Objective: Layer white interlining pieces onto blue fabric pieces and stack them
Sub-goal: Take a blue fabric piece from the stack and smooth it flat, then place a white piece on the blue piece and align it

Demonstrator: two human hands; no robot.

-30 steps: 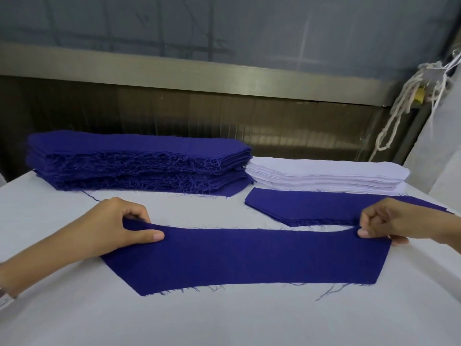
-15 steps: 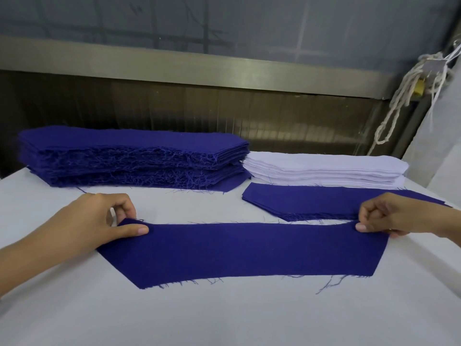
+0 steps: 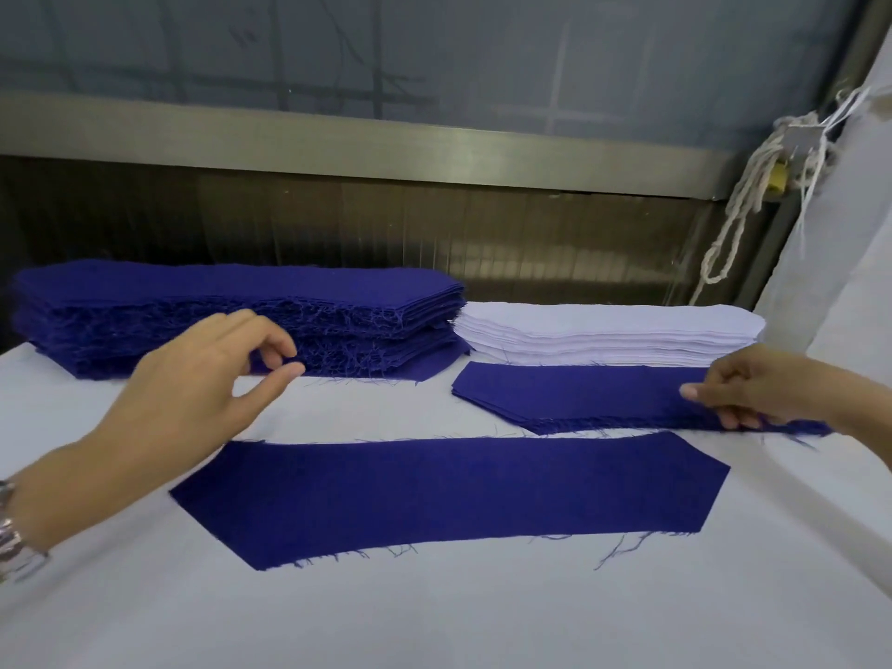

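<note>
1. Blue cloth is lying nearest, in the lower centre of the frame. A single blue piece (image 3: 453, 494) is resting flat on the white worktop (image 3: 434, 615), with loose threads trailing from its near edge. Neither hand is touching it.
2. At centre left, the left hand (image 3: 193, 383), with a wristwatch (image 3: 14, 543) showing at the lower left edge, is hovering just beyond that piece. Its fingers (image 3: 263, 333) are curling loosely, thumb and forefinger nearly meeting with a gap between them, and they are pinching nothing.
3. At centre right, the right hand (image 3: 762, 393) is reaching over the right end of a thin blue pile (image 3: 579, 393) lying just behind the single piece. Its fingers (image 3: 733, 420) are curling down at the pile's near edge. I cannot tell whether they are pinching cloth or only resting on it.
4. Farther back, a tall blue stack (image 3: 217, 292) is sitting at the left and the white interlining stack (image 3: 608, 325) at the right, just behind the thin pile.
5. Farthest off, a metal rail (image 3: 386, 142) is running across the upper frame and a cord (image 3: 738, 205) is hanging at upper right.
6. Judging by this layout, the base piece is already spread and the layering step is coming up. The next move is calling for peeling only the top white sheet, then matching its angled ends to the blue piece without dragging threads.
</note>
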